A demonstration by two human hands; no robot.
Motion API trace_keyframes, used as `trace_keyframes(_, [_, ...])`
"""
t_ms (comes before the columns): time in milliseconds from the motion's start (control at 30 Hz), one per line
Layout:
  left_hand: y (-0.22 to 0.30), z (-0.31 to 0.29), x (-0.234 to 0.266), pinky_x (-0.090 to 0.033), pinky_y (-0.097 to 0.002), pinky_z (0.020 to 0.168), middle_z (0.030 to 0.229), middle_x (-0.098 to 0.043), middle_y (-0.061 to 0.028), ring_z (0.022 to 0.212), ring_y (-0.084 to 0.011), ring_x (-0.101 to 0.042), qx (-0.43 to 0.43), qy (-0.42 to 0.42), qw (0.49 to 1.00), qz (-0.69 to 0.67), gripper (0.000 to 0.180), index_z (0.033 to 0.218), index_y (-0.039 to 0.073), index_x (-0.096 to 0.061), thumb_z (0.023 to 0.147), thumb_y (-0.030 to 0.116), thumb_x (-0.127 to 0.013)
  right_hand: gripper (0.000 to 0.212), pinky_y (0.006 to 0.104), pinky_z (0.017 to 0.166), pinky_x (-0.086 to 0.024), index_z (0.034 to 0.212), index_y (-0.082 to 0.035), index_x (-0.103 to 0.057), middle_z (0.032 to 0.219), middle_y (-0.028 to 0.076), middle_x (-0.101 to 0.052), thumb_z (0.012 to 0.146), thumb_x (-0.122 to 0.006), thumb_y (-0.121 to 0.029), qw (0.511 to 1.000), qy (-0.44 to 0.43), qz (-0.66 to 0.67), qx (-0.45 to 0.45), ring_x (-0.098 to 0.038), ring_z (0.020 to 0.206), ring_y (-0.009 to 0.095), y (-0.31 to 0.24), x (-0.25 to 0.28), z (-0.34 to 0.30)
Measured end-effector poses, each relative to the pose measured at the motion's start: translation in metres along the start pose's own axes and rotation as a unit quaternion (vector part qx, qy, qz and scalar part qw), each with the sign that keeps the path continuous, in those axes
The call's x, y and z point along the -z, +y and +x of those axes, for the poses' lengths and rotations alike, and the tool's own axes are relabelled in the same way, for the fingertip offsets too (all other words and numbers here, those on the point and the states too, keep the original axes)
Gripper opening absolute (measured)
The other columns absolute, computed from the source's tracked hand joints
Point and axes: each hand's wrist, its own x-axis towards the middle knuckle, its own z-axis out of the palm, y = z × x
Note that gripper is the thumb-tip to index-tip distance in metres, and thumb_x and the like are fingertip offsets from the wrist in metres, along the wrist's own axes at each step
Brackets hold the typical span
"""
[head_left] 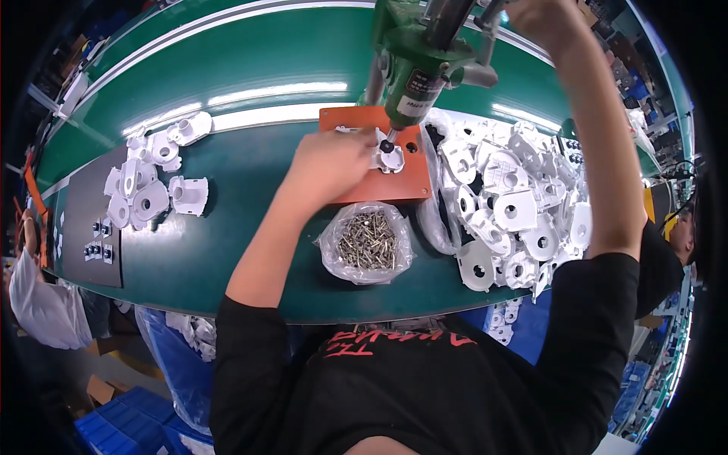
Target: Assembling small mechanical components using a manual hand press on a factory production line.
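Note:
My left hand [334, 163] is over the orange fixture plate [394, 188]. Its fingers are closed on a white plastic part [392, 159] seated there, though the fingertips are partly hidden. Just above that part stands the dark tip [387, 145] of a green hand press [413, 83], touching or nearly touching it. Raised at the upper right, my right hand [540, 21] grips the press lever [489, 34]; the frame edge cuts off part of its fingers. In front of the plate, a clear plastic bag [326, 254] holds many small metal screws [368, 241].
White plastic parts [516, 208] lie heaped right of the fixture. A smaller group of white parts [150, 199] sits at the left, beside a dark mat [83, 220] with several small black-and-white pieces [98, 250]. Blue bins [133, 421] stand below; other people are at both sides.

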Motion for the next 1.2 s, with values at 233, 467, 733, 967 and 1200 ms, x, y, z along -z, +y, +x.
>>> trace_keyframes(233, [-0.030, 0.005, -0.023, -0.038, -0.0439, 0.093, 0.113, -0.054, -0.0163, 0.112, -0.0302, -0.048, -0.083, 0.122, 0.987, -0.067, 0.029, 0.098, 0.002, -0.053, 0.075, 0.019, -0.058, 0.020, 0.0259, 0.069, -0.047, 0.101, -0.008, -0.059, 0.090, 0.002, -0.063, 0.089, -0.053, -0.022, 0.990, -0.012, -0.119, -0.076, -0.058, 0.081, 0.011, 0.044, 0.030, 0.007])
trace_keyframes(467, [-0.028, 0.003, -0.010, -0.040, -0.0429, 0.089, 0.095, -0.058, -0.0135, 0.099, -0.0322, -0.054, -0.084, 0.110, 0.989, -0.055, 0.029, 0.099, 0.005, -0.056, 0.073, 0.018, -0.057, 0.038, 0.0311, 0.086, -0.044, 0.115, -0.005, -0.055, 0.102, 0.007, -0.061, 0.090, -0.051, -0.033, 0.946, -0.231, -0.218, -0.060, -0.057, 0.095, 0.016, 0.114, 0.124, 0.009])
trace_keyframes(733, [-0.022, -0.009, 0.032, -0.049, -0.0407, 0.073, 0.088, -0.063, -0.0139, 0.084, -0.0340, -0.060, 0.062, 0.013, 0.975, -0.211, 0.027, 0.096, 0.009, -0.059, 0.074, 0.024, -0.056, 0.058, 0.0412, 0.094, -0.041, 0.125, -0.006, -0.044, 0.131, 0.018, -0.038, 0.074, -0.068, -0.021, 0.679, -0.279, -0.677, 0.037, -0.045, 0.115, 0.037, 0.174, 0.089, -0.083])
trace_keyframes(967, [-0.087, -0.006, 0.041, -0.048, -0.0347, 0.075, 0.091, -0.065, -0.0159, 0.084, -0.0271, -0.063, 0.238, 0.117, 0.901, -0.345, 0.033, 0.110, 0.006, -0.055, 0.081, 0.023, -0.056, 0.064, 0.0405, 0.089, -0.045, 0.128, -0.005, -0.039, 0.135, 0.023, -0.032, 0.071, -0.067, -0.017, 0.706, -0.251, -0.663, -0.002, -0.051, 0.108, 0.040, 0.191, 0.095, -0.073])
trace_keyframes(1200, [-0.139, -0.021, 0.036, -0.045, -0.0369, 0.088, 0.116, -0.058, -0.0216, 0.106, -0.0304, -0.057, 0.271, 0.220, 0.905, -0.243, 0.050, 0.124, 0.006, -0.050, 0.083, 0.032, -0.061, 0.059, 0.0436, 0.083, -0.046, 0.124, -0.005, -0.041, 0.111, 0.022, -0.041, 0.073, -0.065, -0.018, 0.679, -0.234, -0.695, 0.027, -0.052, 0.098, 0.040, 0.195, 0.093, -0.079])
